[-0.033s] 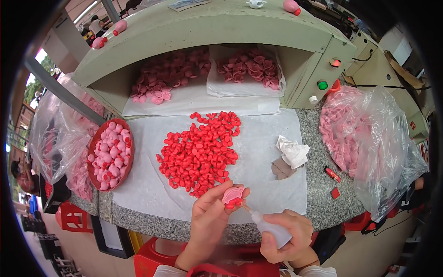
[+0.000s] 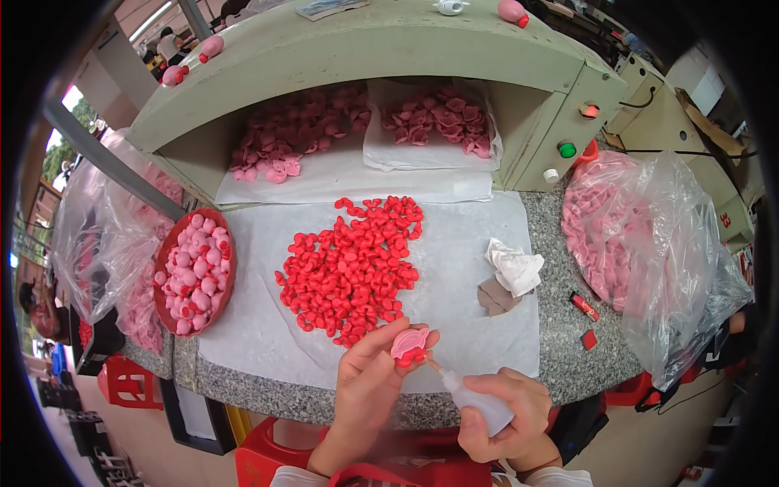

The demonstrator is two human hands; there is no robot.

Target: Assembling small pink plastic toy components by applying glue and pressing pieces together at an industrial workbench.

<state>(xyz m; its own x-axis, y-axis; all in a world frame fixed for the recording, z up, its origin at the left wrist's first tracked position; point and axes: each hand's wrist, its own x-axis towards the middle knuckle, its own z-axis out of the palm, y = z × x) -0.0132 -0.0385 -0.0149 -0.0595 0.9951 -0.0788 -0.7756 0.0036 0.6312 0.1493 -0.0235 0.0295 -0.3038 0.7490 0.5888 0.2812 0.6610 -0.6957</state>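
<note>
While our right hand curls its fingers around a pale squeeze bottle, our left pinches a small pink piece with a red part between thumb and fingers, over the near part of a white sheet; the bottle's thin tip points at the red part, contact uncertain. Beyond, we note heaped red pieces, a red basket left of them, crumpled tissue right. Farthest, we record a pale green cabinet holding more pink pieces.
</note>
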